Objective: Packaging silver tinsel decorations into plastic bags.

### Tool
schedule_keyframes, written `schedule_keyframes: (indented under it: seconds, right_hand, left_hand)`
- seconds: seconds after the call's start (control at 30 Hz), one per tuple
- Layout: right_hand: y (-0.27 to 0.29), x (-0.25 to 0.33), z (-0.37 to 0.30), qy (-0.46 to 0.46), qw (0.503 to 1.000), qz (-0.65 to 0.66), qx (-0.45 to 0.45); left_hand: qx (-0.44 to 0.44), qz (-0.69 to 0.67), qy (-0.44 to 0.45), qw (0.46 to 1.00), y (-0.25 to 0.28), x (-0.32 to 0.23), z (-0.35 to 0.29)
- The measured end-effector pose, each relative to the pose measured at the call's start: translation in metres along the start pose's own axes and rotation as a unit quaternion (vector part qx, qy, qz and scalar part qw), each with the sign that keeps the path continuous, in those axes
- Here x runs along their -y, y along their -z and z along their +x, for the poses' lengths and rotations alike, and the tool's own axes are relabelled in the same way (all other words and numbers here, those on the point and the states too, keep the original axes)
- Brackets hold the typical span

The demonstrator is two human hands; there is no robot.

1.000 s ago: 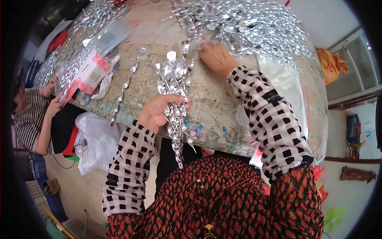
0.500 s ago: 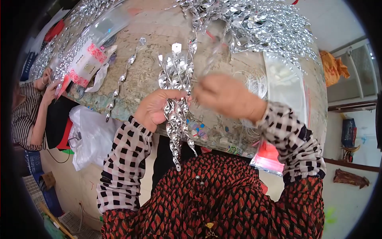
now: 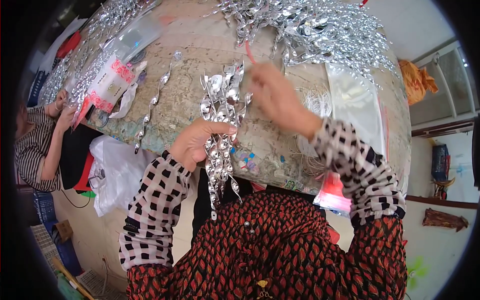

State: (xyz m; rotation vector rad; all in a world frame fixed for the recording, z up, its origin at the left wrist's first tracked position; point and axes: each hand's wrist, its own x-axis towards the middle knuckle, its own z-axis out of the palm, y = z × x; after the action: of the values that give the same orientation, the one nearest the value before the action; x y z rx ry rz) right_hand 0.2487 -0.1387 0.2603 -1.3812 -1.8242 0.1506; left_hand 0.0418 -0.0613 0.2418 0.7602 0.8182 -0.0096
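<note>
My left hand [image 3: 194, 142] is closed around a bundle of shiny silver twisted strips [image 3: 218, 106], with the thumb across its front. The strips hang down past the table's front edge, and their upper ends fan out over the tabletop. To the right of the bundle, my right hand [image 3: 280, 97] is over the table, its fingers smeared by motion. Whether it holds anything cannot be made out. Just beyond its fingertips lies a thin red strip [image 3: 250, 52], near the large heap of silver twisted strips [image 3: 325, 30] at the back right.
One silver twisted strip [image 3: 155, 100] lies alone left of the bundle. White string [image 3: 317, 102] and clear plastic bags [image 3: 352, 95] are on the right. At the left, another person's hands [image 3: 65, 112] work beside a pink-and-white package [image 3: 107, 82]. A white plastic bag [image 3: 117, 170] hangs below the table edge.
My right hand has moved away from the bundle, up toward the heap. My left hand and the bundle have shifted slightly downward.
</note>
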Motion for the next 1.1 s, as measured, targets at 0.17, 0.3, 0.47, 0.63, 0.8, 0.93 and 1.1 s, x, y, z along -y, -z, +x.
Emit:
schedule_keyframes:
  seconds: [0.17,0.3,0.47,0.63,0.8,0.93,1.1]
  right_hand:
    - [-0.032,-0.078,0.031,-0.067,0.994,-0.076,-0.038]
    - [-0.058,-0.087,0.011,0.000,0.983,-0.184,-0.008]
    - [-0.067,-0.059,0.009,-0.198,0.966,-0.094,-0.137]
    - [-0.071,-0.068,0.014,-0.243,0.938,-0.132,-0.209]
    - [-0.024,-0.041,0.006,-0.163,0.965,-0.165,-0.125]
    - [0.017,-0.052,-0.004,-0.228,0.902,-0.364,-0.033]
    - [0.028,-0.081,-0.013,-0.339,0.897,-0.280,0.040]
  left_hand:
    - [0.013,0.040,-0.041,0.998,-0.005,-0.005,0.002]
    - [0.066,0.061,-0.072,0.993,-0.020,-0.015,0.003]
    - [-0.036,0.163,-0.102,0.981,-0.010,-0.022,0.027]
    - [-0.263,0.538,-0.282,0.750,-0.014,-0.031,0.049]
    - [-0.254,0.637,-0.174,0.707,-0.020,-0.043,0.018]
    - [-0.282,0.695,-0.186,0.634,-0.039,-0.031,0.009]
    - [-0.271,0.655,-0.292,0.642,-0.054,0.007,0.016]
